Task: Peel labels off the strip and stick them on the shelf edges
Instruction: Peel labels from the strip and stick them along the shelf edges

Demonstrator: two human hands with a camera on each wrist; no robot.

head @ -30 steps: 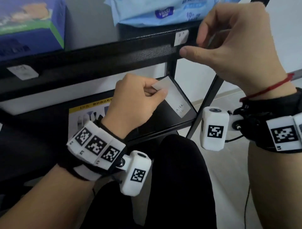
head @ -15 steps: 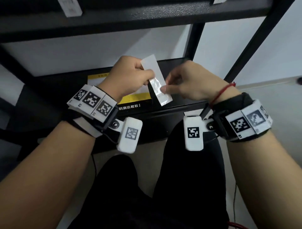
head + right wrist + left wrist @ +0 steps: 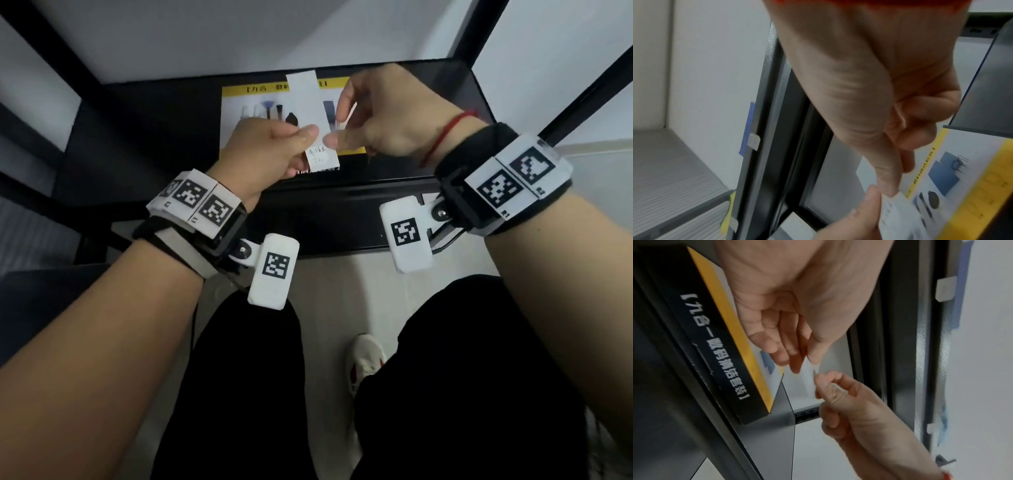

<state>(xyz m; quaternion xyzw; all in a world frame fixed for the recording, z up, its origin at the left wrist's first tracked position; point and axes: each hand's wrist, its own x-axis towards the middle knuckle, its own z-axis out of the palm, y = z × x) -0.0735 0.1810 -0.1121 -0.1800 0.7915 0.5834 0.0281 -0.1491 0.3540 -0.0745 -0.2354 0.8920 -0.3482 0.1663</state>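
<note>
Standing across the top of the head view, a black metal shelf rack (image 3: 359, 219) is being looked down on, with white wall behind its uprights. A black-and-yellow box (image 3: 260, 99) printed with brushes is being carried on the lower shelf board, lying flat under the hands. Black trousers (image 3: 246, 377) and a white shoe (image 3: 366, 359) are being shown below, over a pale floor.

Tracking bands with square black-and-white markers are being worn on both wrists, and a red string (image 3: 445, 137) is being worn on the right one.

The left hand (image 3: 260, 150) is being held above the box with its fingers curled; the white strip (image 3: 306, 102) is being pinched between its thumb and fingers, near the strip's lower end. The strip is being held roughly upright over the box, well clear of the shelf edges. The right hand (image 3: 383, 116) is being kept just beside it, with thumb and forefinger pressed together at the strip's right edge; a label's edge appears to be nipped there, though this cannot be told for sure.

A handwritten label (image 3: 322, 159) is being shown at the strip's lower end, below the left thumb. In the left wrist view, small white labels (image 3: 945, 290) are being seen already stuck on an upper shelf edge.
</note>
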